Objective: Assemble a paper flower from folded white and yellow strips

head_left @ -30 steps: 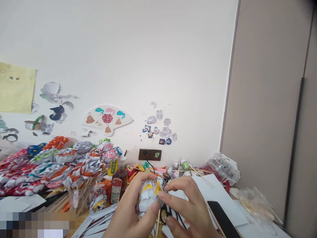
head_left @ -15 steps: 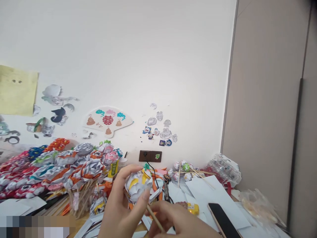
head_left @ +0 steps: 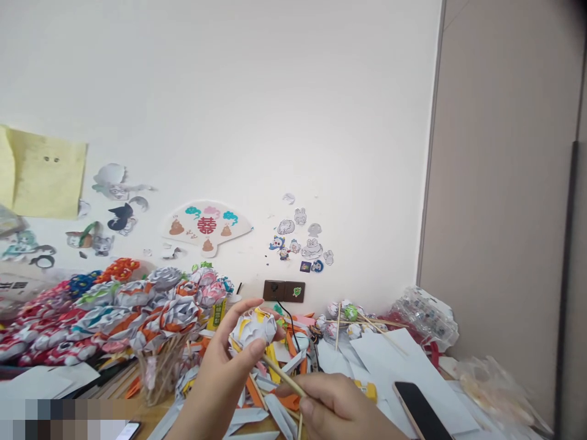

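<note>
My left hand (head_left: 233, 360) is wrapped round a white-and-yellow folded paper flower (head_left: 254, 330), thumb in front and fingers behind. From the flower's base a thin wooden stick (head_left: 287, 377) slants down to the right. My right hand (head_left: 334, 406) pinches that stick between thumb and fingers; its lower end is partly hidden by the hand. Loose folded paper strips (head_left: 247, 417), white and orange, lie on the table beneath both hands.
Many finished paper flowers (head_left: 165, 311) are heaped at the left. A phone (head_left: 419, 409) lies on white paper sheets (head_left: 389, 351) at the right. Behind it are plastic packaging (head_left: 426, 315) and a clear bag (head_left: 498, 391). A black cable (head_left: 293, 330) runs from the wall socket (head_left: 284, 291).
My right hand has shifted right and down along the stick, showing more of it. My left hand has turned the flower slightly, and the view has swung a little left.
</note>
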`<state>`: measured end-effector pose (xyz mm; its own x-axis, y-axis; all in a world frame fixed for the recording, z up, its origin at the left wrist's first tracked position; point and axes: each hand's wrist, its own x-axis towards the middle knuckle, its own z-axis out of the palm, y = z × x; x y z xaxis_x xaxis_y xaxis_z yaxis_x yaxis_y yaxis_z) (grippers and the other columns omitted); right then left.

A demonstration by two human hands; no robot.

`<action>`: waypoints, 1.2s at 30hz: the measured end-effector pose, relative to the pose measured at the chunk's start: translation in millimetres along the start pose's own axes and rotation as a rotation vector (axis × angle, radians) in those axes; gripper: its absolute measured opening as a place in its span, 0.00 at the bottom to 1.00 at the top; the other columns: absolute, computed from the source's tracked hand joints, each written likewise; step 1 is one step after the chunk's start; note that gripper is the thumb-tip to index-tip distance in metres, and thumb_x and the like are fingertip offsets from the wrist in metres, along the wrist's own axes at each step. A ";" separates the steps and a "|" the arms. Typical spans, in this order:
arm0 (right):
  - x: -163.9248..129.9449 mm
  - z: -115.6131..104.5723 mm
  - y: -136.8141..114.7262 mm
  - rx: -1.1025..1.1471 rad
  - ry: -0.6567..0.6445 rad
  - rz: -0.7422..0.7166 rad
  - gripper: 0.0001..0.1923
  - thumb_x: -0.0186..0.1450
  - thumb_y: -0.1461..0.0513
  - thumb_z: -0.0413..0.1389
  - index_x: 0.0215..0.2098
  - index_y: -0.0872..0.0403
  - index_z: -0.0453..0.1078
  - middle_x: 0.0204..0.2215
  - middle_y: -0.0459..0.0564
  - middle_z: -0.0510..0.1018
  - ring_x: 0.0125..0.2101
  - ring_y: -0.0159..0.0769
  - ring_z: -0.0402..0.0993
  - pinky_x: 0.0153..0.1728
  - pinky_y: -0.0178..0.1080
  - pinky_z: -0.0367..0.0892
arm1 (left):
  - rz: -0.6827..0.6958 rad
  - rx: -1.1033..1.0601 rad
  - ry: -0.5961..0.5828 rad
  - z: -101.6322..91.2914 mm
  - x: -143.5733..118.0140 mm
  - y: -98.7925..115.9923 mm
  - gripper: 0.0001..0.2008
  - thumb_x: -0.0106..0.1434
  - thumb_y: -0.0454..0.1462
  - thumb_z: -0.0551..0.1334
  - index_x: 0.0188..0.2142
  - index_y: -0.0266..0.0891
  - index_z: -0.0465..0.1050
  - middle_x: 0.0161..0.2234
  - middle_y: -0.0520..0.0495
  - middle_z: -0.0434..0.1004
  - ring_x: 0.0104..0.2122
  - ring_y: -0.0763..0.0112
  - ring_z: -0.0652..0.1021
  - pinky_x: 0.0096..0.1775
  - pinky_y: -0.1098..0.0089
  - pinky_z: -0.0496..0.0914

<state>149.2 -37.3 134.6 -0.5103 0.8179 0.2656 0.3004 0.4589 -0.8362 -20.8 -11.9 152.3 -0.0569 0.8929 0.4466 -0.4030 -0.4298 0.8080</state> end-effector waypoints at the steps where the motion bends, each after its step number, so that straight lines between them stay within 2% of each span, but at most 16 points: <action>1: 0.3 0.2 -0.9 -0.005 0.002 -0.011 0.34 0.60 0.38 0.46 0.41 0.58 0.74 0.17 0.40 0.55 0.17 0.26 0.49 0.17 0.30 0.48 | -0.021 -0.049 0.004 1.3 -0.1 -0.6 0.27 0.45 0.45 0.71 0.44 0.42 0.69 0.30 0.48 0.80 0.29 0.62 0.80 0.25 0.72 0.71; 4: 0.4 0.5 -3.3 -0.052 0.024 -0.044 0.33 0.62 0.40 0.46 0.39 0.58 0.74 0.18 0.42 0.58 0.19 0.27 0.52 0.19 0.31 0.50 | -0.020 -0.220 0.022 6.3 -0.6 -1.5 0.24 0.43 0.40 0.73 0.40 0.42 0.70 0.31 0.50 0.80 0.29 0.64 0.81 0.28 0.73 0.73; 7: 0.3 0.9 -3.4 -0.071 0.048 -0.046 0.29 0.63 0.42 0.46 0.40 0.57 0.74 0.19 0.43 0.60 0.20 0.29 0.56 0.21 0.31 0.52 | -0.004 -0.249 0.070 9.6 -1.4 -2.1 0.25 0.42 0.39 0.73 0.40 0.42 0.70 0.31 0.50 0.81 0.30 0.64 0.81 0.28 0.73 0.73; 11: 0.9 1.6 -1.5 -0.064 0.031 -0.051 0.25 0.63 0.44 0.47 0.38 0.56 0.73 0.18 0.42 0.60 0.19 0.28 0.55 0.19 0.30 0.52 | -0.032 -0.148 0.093 10.3 -5.3 0.6 0.25 0.44 0.41 0.72 0.42 0.43 0.69 0.28 0.51 0.80 0.28 0.64 0.80 0.21 0.76 0.67; 14: 0.4 1.3 -1.7 -0.079 0.034 -0.043 0.24 0.64 0.46 0.47 0.35 0.56 0.73 0.19 0.42 0.59 0.19 0.27 0.53 0.19 0.30 0.51 | -0.063 -0.011 0.116 11.5 -10.5 6.5 0.25 0.46 0.44 0.71 0.43 0.45 0.68 0.25 0.54 0.80 0.26 0.65 0.79 0.27 0.71 0.72; 17: -2.0 -0.9 -3.5 -0.094 0.031 -0.065 0.24 0.64 0.45 0.47 0.31 0.56 0.72 0.18 0.41 0.58 0.19 0.27 0.52 0.19 0.30 0.50 | -0.087 0.123 0.125 12.3 -13.3 12.2 0.28 0.49 0.47 0.69 0.48 0.45 0.66 0.25 0.53 0.80 0.26 0.62 0.80 0.29 0.68 0.73; 20: -4.2 -4.4 -2.4 -0.025 0.044 -0.075 0.24 0.64 0.44 0.48 0.36 0.55 0.73 0.17 0.40 0.56 0.19 0.27 0.51 0.19 0.31 0.49 | -0.026 0.148 0.077 9.6 -11.1 13.1 0.35 0.45 0.47 0.72 0.51 0.45 0.65 0.32 0.48 0.82 0.32 0.59 0.81 0.35 0.66 0.73; 23: -2.2 -6.8 5.6 0.172 -0.018 -0.060 0.25 0.64 0.44 0.50 0.44 0.55 0.71 0.16 0.38 0.55 0.17 0.25 0.50 0.19 0.30 0.49 | -0.014 0.018 -0.042 3.7 -6.3 6.7 0.43 0.41 0.47 0.74 0.56 0.45 0.61 0.36 0.46 0.83 0.37 0.56 0.81 0.39 0.64 0.73; 26: 3.2 -6.8 17.5 0.333 -0.105 -0.074 0.28 0.63 0.44 0.52 0.46 0.57 0.71 0.15 0.37 0.56 0.15 0.24 0.50 0.18 0.29 0.46 | 0.007 -0.118 -0.163 -2.2 -2.8 -2.6 0.45 0.40 0.49 0.74 0.57 0.43 0.62 0.38 0.43 0.82 0.40 0.55 0.80 0.42 0.65 0.72; 29: 6.6 -5.8 26.2 0.382 -0.203 -0.052 0.27 0.61 0.45 0.55 0.46 0.58 0.73 0.17 0.39 0.59 0.17 0.23 0.51 0.18 0.29 0.46 | 0.026 -0.195 -0.228 -6.1 -1.8 -7.5 0.41 0.38 0.48 0.76 0.52 0.45 0.67 0.39 0.45 0.81 0.38 0.58 0.79 0.39 0.66 0.72; 33: 5.6 -3.4 26.8 0.339 -0.253 0.006 0.30 0.59 0.42 0.56 0.45 0.58 0.74 0.23 0.43 0.64 0.22 0.25 0.55 0.22 0.29 0.49 | -0.013 -0.181 -0.338 -6.9 -4.1 -4.4 0.30 0.38 0.46 0.76 0.40 0.43 0.71 0.28 0.51 0.79 0.28 0.68 0.76 0.29 0.74 0.70; 36: 6.7 -0.7 25.9 0.247 -0.240 0.005 0.32 0.60 0.40 0.53 0.44 0.57 0.74 0.23 0.44 0.64 0.23 0.26 0.56 0.23 0.29 0.50 | -0.027 -0.129 -0.298 -4.9 -7.4 -0.7 0.27 0.39 0.44 0.76 0.38 0.42 0.70 0.25 0.54 0.76 0.24 0.73 0.73 0.26 0.77 0.66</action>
<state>154.1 -19.8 115.1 -0.6936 0.7012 0.1652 0.1138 0.3331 -0.9360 -24.6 -17.6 146.6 0.2171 0.8172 0.5340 -0.5147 -0.3690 0.7739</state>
